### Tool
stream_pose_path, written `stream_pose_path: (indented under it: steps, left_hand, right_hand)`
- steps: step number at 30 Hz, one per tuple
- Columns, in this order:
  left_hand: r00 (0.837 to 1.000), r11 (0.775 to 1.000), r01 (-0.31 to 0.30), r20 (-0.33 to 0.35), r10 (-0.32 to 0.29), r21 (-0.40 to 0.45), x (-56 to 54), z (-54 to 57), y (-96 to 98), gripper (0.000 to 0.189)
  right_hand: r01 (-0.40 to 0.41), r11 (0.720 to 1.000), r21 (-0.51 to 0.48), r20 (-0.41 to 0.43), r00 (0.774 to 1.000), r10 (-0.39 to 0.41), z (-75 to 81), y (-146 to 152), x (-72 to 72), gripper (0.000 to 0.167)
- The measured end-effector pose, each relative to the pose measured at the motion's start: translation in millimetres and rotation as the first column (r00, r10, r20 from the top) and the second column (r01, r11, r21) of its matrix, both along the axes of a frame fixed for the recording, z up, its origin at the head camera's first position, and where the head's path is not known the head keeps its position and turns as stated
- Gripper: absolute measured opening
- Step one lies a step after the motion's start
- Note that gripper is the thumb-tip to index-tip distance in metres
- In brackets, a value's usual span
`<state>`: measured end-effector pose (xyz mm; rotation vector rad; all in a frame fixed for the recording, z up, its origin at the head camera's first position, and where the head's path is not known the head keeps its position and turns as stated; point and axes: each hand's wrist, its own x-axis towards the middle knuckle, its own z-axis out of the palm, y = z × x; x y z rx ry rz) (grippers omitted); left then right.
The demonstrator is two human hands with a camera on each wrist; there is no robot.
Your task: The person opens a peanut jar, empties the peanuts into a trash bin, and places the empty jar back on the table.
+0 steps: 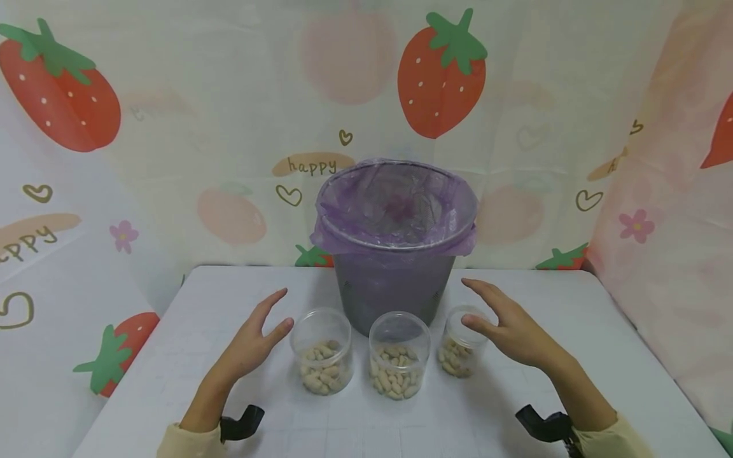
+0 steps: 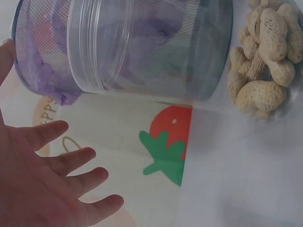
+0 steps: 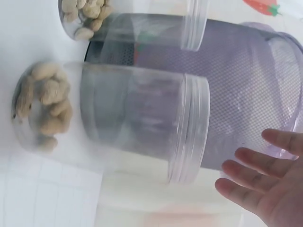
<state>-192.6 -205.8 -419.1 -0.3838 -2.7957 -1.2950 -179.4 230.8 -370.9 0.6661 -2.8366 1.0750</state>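
Note:
Three clear plastic jars with peanuts in the shell stand in a row on the table: a left jar (image 1: 322, 366), a middle jar (image 1: 399, 369) and a right jar (image 1: 456, 353). My left hand (image 1: 254, 340) hovers beside the left jar, fingers straight and holding nothing. On the other side, my right hand (image 1: 509, 327) is held out near the right jar, its thumb overlapping that jar in the head view. Peanuts (image 2: 265, 56) lie at the bottom of the left jar. In the right wrist view, spread fingers (image 3: 251, 177) are beside the rim of the right jar (image 3: 189, 127).
Behind the jars stands a mesh waste bin (image 1: 395, 283) lined with a purple plastic bag (image 1: 395, 238). A white table (image 1: 355, 432) carries everything. Strawberry-print cloth (image 1: 229, 127) hangs at the back and sides.

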Motion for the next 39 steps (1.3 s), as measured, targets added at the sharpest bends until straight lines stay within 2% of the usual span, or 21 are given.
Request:
stream_pose_path:
  steps: [8,13,19,28,39]
  left_hand:
    - [0.998,0.998,0.053,0.014,-0.054,0.042,5.6,0.9,2.6,0.068]
    - [0.994,0.989,0.110,-0.022,-0.108,0.095,6.8,-3.4,2.4,0.071]
    - [0.986,0.979,0.155,-0.080,-0.145,0.136,5.9,-9.9,1.1,0.070]
    - [0.985,0.975,0.164,-0.069,-0.155,0.152,7.0,-13.7,2.9,0.075]
    - [0.985,0.968,0.169,-0.061,-0.160,0.186,8.7,-15.2,4.6,0.078]
  right_hand:
    - [-0.070,0.996,-0.045,0.003,0.997,0.071,-1.8,-13,-0.4,0.060]
    - [-0.123,0.990,-0.074,-0.001,0.992,0.123,-4.4,-20,-2.8,0.060]
    - [-0.165,0.980,-0.113,-0.011,0.986,0.165,-6.7,-27,-4.0,0.061]
    - [-0.222,0.956,-0.191,-0.001,0.974,0.226,-10.5,-42,-2.4,0.061]
    - [-0.232,0.934,-0.272,0.041,0.967,0.252,-21.9,-64,-3.8,0.062]
